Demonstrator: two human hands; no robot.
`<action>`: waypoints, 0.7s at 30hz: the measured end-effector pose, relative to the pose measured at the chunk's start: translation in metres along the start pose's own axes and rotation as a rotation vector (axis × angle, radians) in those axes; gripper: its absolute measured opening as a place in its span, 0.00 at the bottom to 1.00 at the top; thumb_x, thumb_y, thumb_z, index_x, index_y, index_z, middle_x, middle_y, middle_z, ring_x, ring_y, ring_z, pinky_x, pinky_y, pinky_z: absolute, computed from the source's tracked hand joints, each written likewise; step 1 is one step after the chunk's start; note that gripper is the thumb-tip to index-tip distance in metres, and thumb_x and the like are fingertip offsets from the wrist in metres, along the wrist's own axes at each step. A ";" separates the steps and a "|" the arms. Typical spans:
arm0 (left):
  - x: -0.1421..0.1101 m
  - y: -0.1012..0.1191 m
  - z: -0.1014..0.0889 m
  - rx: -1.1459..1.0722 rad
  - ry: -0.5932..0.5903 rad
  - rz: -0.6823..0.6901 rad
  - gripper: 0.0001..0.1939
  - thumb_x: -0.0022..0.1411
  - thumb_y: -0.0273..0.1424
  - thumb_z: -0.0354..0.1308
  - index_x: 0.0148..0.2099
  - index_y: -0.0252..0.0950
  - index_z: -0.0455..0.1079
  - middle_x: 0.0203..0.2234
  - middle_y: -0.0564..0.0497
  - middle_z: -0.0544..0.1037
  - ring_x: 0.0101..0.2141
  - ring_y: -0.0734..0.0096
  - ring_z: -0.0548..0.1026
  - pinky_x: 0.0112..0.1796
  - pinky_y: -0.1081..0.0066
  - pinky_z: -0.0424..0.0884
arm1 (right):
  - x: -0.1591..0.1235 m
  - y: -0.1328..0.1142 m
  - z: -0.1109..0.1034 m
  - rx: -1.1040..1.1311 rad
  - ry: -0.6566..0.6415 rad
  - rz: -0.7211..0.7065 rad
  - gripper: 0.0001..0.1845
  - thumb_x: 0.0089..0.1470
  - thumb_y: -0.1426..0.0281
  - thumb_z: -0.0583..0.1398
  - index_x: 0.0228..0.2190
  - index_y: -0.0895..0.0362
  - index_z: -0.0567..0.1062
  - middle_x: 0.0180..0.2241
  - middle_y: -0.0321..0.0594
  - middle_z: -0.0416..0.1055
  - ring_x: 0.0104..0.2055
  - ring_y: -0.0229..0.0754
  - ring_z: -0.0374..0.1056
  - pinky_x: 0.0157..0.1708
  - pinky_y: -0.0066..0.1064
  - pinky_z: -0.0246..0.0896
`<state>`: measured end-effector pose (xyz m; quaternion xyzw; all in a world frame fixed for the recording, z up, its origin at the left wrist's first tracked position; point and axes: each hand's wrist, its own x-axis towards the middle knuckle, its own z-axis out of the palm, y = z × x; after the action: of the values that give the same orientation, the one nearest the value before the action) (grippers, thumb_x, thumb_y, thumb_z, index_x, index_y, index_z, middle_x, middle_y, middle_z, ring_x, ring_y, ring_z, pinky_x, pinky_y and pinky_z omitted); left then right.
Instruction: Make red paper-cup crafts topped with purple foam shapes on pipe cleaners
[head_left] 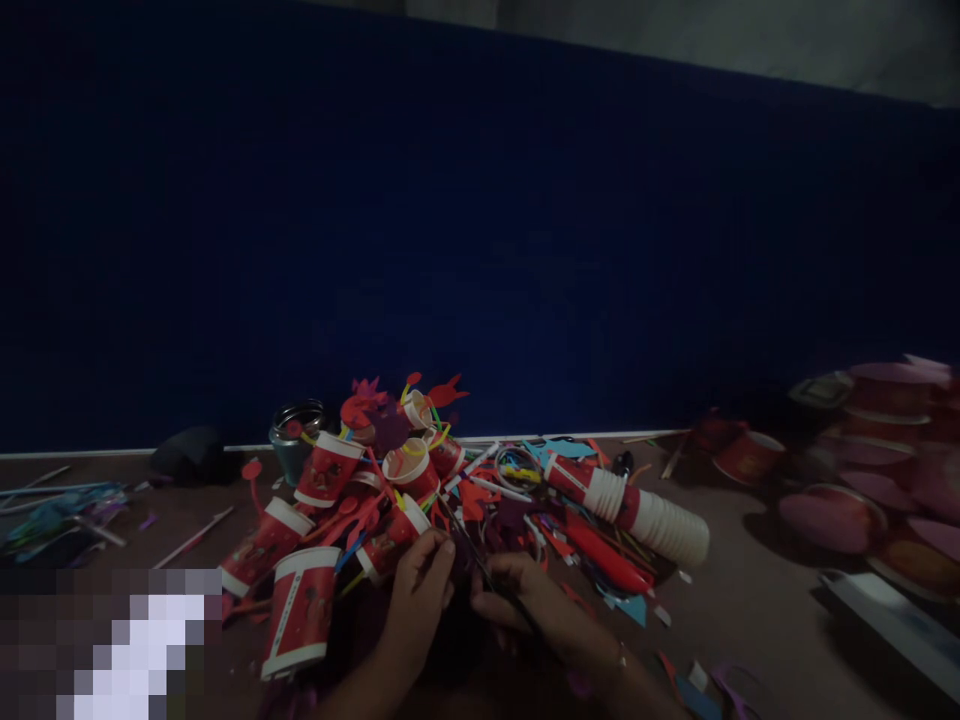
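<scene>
My right hand (514, 600) is closed around a pair of dark scissors (480, 567), whose slim blades point up and to the left. Close by on the left, the fingers of my left hand (421, 582) are pinched together near the blades; what they grip is too dark to make out. Around both hands lies a pile of red paper cups (302, 610), several with coloured stems and red paper cutouts (448, 392) on them. Dark purple scraps (510, 520) lie just beyond my fingers.
A stack of nested paper cups (664, 525) lies on its side to the right, by a red tube-shaped item (607, 550). A dark jar (289, 440) stands behind the pile. More decorated cups (832, 520) crowd the far right. A blue partition (480, 230) rises behind the table.
</scene>
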<state>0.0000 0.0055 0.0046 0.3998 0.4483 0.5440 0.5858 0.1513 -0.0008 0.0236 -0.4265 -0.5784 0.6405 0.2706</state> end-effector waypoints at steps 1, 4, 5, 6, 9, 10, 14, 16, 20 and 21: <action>0.000 0.000 0.000 0.016 -0.007 0.010 0.18 0.52 0.43 0.58 0.24 0.36 0.59 0.15 0.62 0.54 0.15 0.84 0.51 0.15 0.82 0.49 | -0.001 -0.001 0.000 -0.010 0.003 0.006 0.22 0.42 0.53 0.64 0.27 0.59 0.68 0.15 0.27 0.63 0.14 0.29 0.57 0.14 0.19 0.51; 0.000 0.001 0.000 0.047 -0.016 0.030 0.17 0.54 0.43 0.57 0.24 0.36 0.58 0.14 0.62 0.54 0.15 0.84 0.52 0.16 0.81 0.49 | -0.002 -0.002 -0.001 -0.027 0.002 0.000 0.21 0.43 0.53 0.63 0.26 0.59 0.68 0.14 0.27 0.62 0.14 0.28 0.55 0.13 0.18 0.48; 0.000 0.002 0.000 0.050 -0.019 0.030 0.17 0.54 0.43 0.56 0.24 0.36 0.58 0.14 0.62 0.54 0.15 0.84 0.52 0.16 0.81 0.48 | -0.002 -0.003 -0.002 -0.027 -0.006 -0.008 0.21 0.43 0.53 0.63 0.26 0.59 0.68 0.14 0.27 0.61 0.14 0.28 0.54 0.13 0.18 0.48; 0.000 0.002 0.000 0.049 -0.023 0.027 0.17 0.54 0.43 0.56 0.24 0.36 0.58 0.14 0.63 0.53 0.15 0.84 0.51 0.16 0.81 0.48 | -0.003 -0.003 -0.003 -0.025 -0.015 -0.017 0.22 0.43 0.53 0.63 0.26 0.59 0.67 0.14 0.27 0.61 0.13 0.27 0.54 0.13 0.18 0.47; 0.001 0.003 -0.001 0.032 -0.047 0.012 0.18 0.53 0.43 0.57 0.23 0.36 0.57 0.15 0.63 0.53 0.14 0.84 0.51 0.15 0.82 0.47 | -0.002 -0.001 -0.006 -0.016 -0.044 -0.019 0.22 0.43 0.52 0.62 0.26 0.59 0.67 0.13 0.27 0.61 0.13 0.28 0.54 0.12 0.18 0.48; 0.002 0.003 -0.001 0.026 -0.058 0.004 0.18 0.53 0.44 0.57 0.23 0.36 0.57 0.14 0.63 0.52 0.14 0.85 0.50 0.15 0.82 0.47 | -0.002 0.000 -0.007 -0.008 -0.056 -0.013 0.22 0.43 0.52 0.62 0.26 0.59 0.67 0.13 0.27 0.62 0.13 0.28 0.55 0.13 0.18 0.49; 0.002 0.004 -0.002 0.021 -0.091 -0.031 0.19 0.51 0.45 0.58 0.23 0.36 0.57 0.13 0.64 0.51 0.14 0.85 0.48 0.15 0.82 0.46 | -0.002 0.000 -0.008 0.026 -0.064 0.024 0.22 0.41 0.52 0.64 0.26 0.58 0.67 0.12 0.26 0.62 0.12 0.28 0.54 0.12 0.18 0.48; 0.001 0.005 -0.002 0.014 -0.089 -0.046 0.19 0.51 0.45 0.58 0.23 0.36 0.57 0.14 0.63 0.52 0.14 0.85 0.49 0.16 0.82 0.47 | -0.003 -0.002 -0.009 0.022 -0.039 0.048 0.22 0.40 0.53 0.64 0.26 0.58 0.67 0.12 0.25 0.61 0.12 0.27 0.54 0.11 0.17 0.47; 0.001 0.004 -0.002 0.004 -0.088 -0.046 0.19 0.51 0.43 0.58 0.23 0.36 0.57 0.14 0.63 0.54 0.15 0.86 0.50 0.16 0.83 0.48 | -0.006 -0.008 -0.011 -0.017 -0.027 0.093 0.22 0.39 0.53 0.65 0.26 0.59 0.68 0.12 0.26 0.61 0.12 0.27 0.53 0.11 0.17 0.46; 0.001 0.004 -0.002 0.006 -0.097 -0.043 0.18 0.52 0.43 0.58 0.23 0.36 0.58 0.14 0.63 0.54 0.14 0.86 0.50 0.16 0.83 0.47 | -0.007 -0.009 -0.012 -0.034 -0.031 0.102 0.22 0.39 0.54 0.65 0.26 0.59 0.68 0.12 0.26 0.62 0.12 0.27 0.54 0.11 0.17 0.47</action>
<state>-0.0031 0.0069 0.0076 0.4179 0.4294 0.5099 0.6173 0.1637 0.0014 0.0339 -0.4500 -0.5707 0.6503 0.2212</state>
